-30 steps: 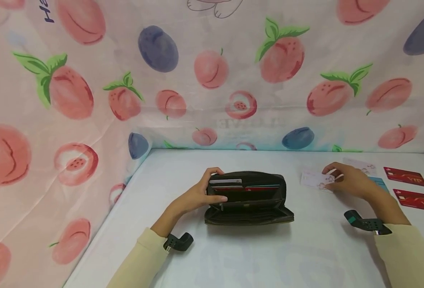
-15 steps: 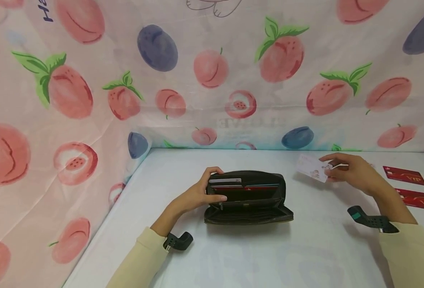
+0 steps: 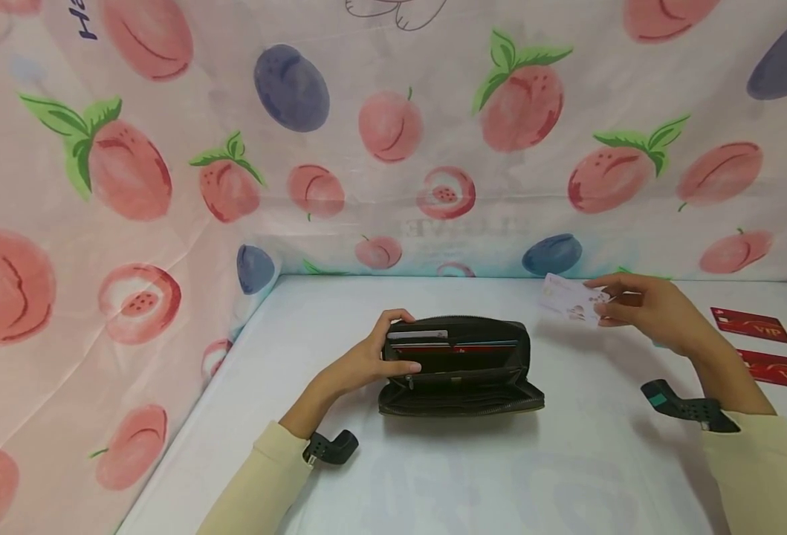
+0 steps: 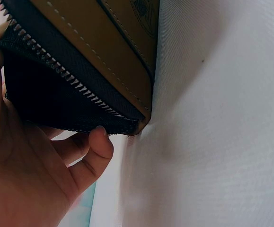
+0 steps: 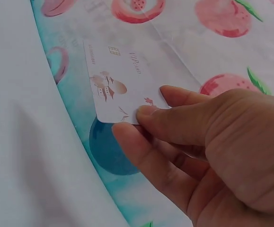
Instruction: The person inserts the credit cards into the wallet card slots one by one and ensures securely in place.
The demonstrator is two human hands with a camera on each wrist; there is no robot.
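A dark long zip wallet [image 3: 460,407] stands unzipped in the middle of the table, its mouth facing the head camera. My left hand [image 3: 365,362] grips its left end, thumb inside the opening and fingers behind. Inside, a whitish card [image 3: 420,336] and red card edges [image 3: 488,349] poke from the slots. In the left wrist view the wallet's brown outer side [image 4: 99,61] and zip teeth show. To the right, my right hand [image 3: 661,312] pinches a pale VIP card [image 3: 570,299] by one end, above the table. Its gold chip and pinkish print show in the right wrist view.
Two red VIP cards [image 3: 750,325] lie one in front of the other at the table's right side. Under my right hand a sliver of a blue card [image 3: 661,344] shows. A fruit-print cloth [image 3: 360,74] rises behind and left of the white table [image 3: 447,475].
My right hand has lifted the pale card off the table and carried it slightly back and left, tilting it. My left hand and the wallet stay where they were.
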